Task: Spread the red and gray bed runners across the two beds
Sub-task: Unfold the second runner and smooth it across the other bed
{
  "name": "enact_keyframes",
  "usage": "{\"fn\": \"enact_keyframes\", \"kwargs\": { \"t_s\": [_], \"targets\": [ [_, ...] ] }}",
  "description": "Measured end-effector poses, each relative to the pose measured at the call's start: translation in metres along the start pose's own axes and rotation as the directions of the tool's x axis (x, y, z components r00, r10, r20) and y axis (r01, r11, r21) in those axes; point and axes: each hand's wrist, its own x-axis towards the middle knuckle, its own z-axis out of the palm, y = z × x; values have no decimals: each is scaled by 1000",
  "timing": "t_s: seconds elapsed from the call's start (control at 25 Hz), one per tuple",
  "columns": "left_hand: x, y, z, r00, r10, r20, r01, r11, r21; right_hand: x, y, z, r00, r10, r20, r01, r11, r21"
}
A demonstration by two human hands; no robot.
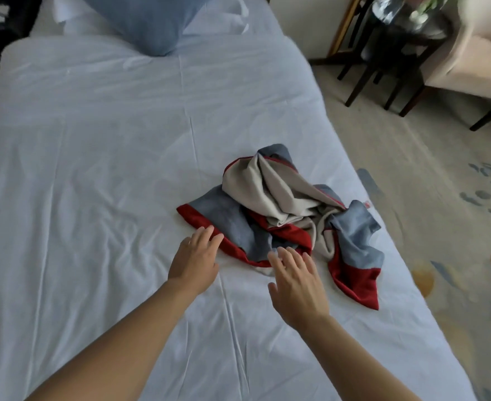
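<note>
Two hands reach toward one crumpled bed runner, which lies bunched in a heap on the white sheet of the bed, toward the bed's right side and just beyond the fingertips. The left hand is open with fingers extended; its fingertips touch or nearly touch the red border at the heap's near-left corner. The right hand is open and spread, fingers over the near edge of the fabric. Neither hand holds anything.

Recommended procedure: locate the red hem at each side and pinch one corner per hand. Grip the hem, not the loose gray folds, so the cloth unrolls rather than knots. Lift, separate the hands widely, and shake once to release twists before laying the runner flat across the bed. A blue pillow marks the head end; lay the runner well away from it.
</note>
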Motion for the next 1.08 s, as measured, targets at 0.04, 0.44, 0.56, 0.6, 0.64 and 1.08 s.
{"fn": "enact_keyframes", "kwargs": {
  "t_s": [0.04, 0.44, 0.56, 0.6, 0.64, 1.08],
  "targets": [
    [12, -12, 12, 1000, 3, 2, -3, 1000, 26, 16, -7, 15, 998, -54, 26, 55, 998, -19],
    [61, -48, 74, 968, 61, -244, -93, 989, -118, 87, -32, 85, 994, -105, 11, 105, 978, -181],
    [20, -6, 74, 931, 181, -316, -252, 947, -200, 55, 0, 67, 992, -115, 42, 122, 968, -220],
    [4, 11, 74, 912, 260, -317, -334, 919, -208, 41, 14, 58, 989, -130, 73, 144, 961, -236],
    [-9, 25, 73, 897, 324, -301, -397, 890, -224, 28, 26, 48, 983, -151, 102, 172, 953, -248],
    [22, 6, 60, 776, -448, 444, 629, 500, -596, 64, -9, 22, 979, -202, 14, 203, 976, -76]
  ]
}}
